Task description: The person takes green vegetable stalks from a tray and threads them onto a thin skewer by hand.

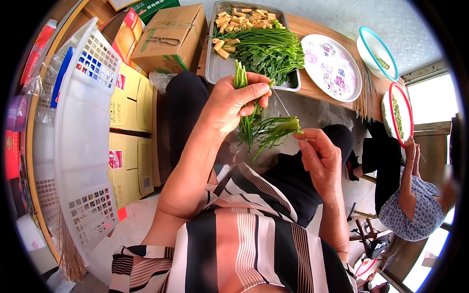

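Observation:
My left hand (237, 105) is closed around a bunch of leafy green stems (240, 75), their cut ends pointing up. A thin skewer (282, 103) slants down from its fingertips to a second small bunch of greens (278, 131). My right hand (320, 158) pinches the stem end of that lower bunch between thumb and forefinger. Just beyond my hands, a metal tray (213, 66) holds a pile of long greens (271, 49) and several tan rolled pieces (244, 20).
A floral white plate (332, 66) and a bundle of skewers (364, 95) lie on the wooden table (309, 25). Blue-rimmed (373, 49) and red-rimmed bowls (388, 115) hold green pieces. Another person (413, 202) sits at right. Cardboard boxes (168, 36) and a white plastic basket (73, 141) stand left.

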Demonstrator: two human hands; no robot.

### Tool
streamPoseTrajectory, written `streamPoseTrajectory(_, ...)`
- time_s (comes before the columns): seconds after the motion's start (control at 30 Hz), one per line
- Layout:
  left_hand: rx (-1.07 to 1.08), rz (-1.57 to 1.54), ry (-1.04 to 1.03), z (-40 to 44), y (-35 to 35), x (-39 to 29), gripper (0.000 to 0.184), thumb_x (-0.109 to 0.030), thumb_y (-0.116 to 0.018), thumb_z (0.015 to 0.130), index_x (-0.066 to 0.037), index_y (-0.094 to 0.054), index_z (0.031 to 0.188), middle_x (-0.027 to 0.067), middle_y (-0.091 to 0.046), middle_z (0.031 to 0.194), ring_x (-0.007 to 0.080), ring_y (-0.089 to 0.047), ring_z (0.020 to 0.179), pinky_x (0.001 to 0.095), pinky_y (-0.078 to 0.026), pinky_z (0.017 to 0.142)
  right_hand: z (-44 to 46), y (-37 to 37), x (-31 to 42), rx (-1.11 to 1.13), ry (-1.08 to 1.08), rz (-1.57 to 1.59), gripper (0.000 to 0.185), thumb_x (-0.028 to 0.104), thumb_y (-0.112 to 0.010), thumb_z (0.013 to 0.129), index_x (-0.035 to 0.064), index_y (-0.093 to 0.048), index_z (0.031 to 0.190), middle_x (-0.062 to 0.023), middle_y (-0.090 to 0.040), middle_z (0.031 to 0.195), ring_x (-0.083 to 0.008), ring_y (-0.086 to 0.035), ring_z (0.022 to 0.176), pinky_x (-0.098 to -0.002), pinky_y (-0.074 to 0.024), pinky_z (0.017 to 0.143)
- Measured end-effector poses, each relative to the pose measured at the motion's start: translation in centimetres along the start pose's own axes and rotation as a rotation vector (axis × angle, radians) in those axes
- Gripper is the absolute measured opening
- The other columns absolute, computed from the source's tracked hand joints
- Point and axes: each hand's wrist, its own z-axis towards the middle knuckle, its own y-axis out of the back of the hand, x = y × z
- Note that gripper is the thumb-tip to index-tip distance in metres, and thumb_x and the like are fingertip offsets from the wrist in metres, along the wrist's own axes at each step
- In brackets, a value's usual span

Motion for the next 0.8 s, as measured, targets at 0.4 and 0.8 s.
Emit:
streamPoseTrajectory(0.4,0.064,0.009,0.074,0.13,0.65,-0.15,0.019,-0.012,-0.070,0.083,-0.002,-0.062,0.098,0.0070,-0.060,0.078,0.0115,-0.056,0.066,0.0175,-0.032,0.044,-0.09,-0.05,0.14,0.008,-0.013,0.011,0.010,0.002,-0.055,0.090,0.0027,-0.059,0.098,0.0010,-0.042,0.052,-0.0045,-0.036,0.048,-0.0213,-0.0309,0.047)
streamPoseTrajectory(0.8,0.123,0.053,0.157,0.09,0.64,-0.05,0.017,-0.012,-0.069,0.083,-0.003,-0.062,0.095,0.0062,-0.061,0.080,0.0101,-0.057,0.065,0.0156,-0.032,0.043,-0.01,-0.07,0.01,0.028,-0.012,0.034,0.010,0.003,-0.054,0.090,0.0027,-0.059,0.099,0.0015,-0.041,0.052,-0.0043,-0.036,0.048,-0.0211,-0.0309,0.047)
